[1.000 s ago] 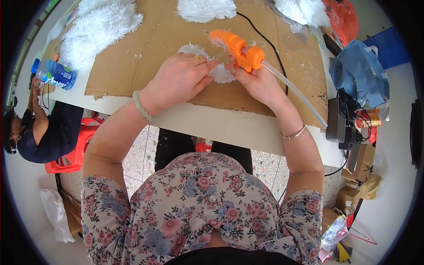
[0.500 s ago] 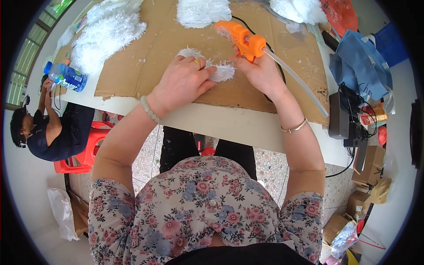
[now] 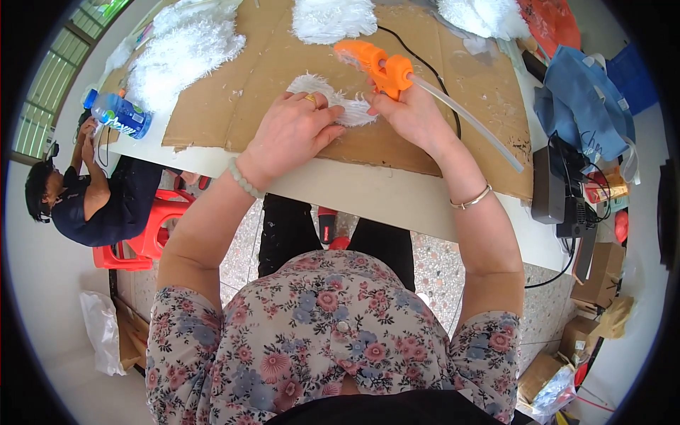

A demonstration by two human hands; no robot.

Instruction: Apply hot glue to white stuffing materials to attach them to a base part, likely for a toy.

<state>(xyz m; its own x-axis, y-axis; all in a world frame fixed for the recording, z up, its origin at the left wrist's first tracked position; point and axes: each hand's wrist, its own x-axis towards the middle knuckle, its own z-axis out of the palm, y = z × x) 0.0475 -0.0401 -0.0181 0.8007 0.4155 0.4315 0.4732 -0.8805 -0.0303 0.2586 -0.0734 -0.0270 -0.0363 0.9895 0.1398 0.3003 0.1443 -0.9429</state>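
My right hand (image 3: 407,117) is wrapped round the handle of an orange glue gun (image 3: 386,71), whose nozzle points up and to the left. A long translucent glue stick (image 3: 471,126) sticks out of its back end. Under the gun, a small white fluffy piece (image 3: 360,112) lies on the cardboard (image 3: 262,78). My left hand (image 3: 294,131) rests over its left side with curled fingers, thumb and forefinger against its near edge. Part of the piece is hidden beneath that hand.
Larger white fluffy pieces lie at the far left (image 3: 188,60), far middle (image 3: 333,20) and far right (image 3: 485,15). A water bottle (image 3: 120,113) stands at the left. A black cable (image 3: 432,67) crosses the cardboard. Right: blue bag (image 3: 584,103), black box (image 3: 549,185). Another person (image 3: 92,198) sits at left.
The glue gun has dipped slightly, its nozzle moving left and nearer to me above the fluffy piece. My left hand stays on the piece. The whole view has shifted a little.
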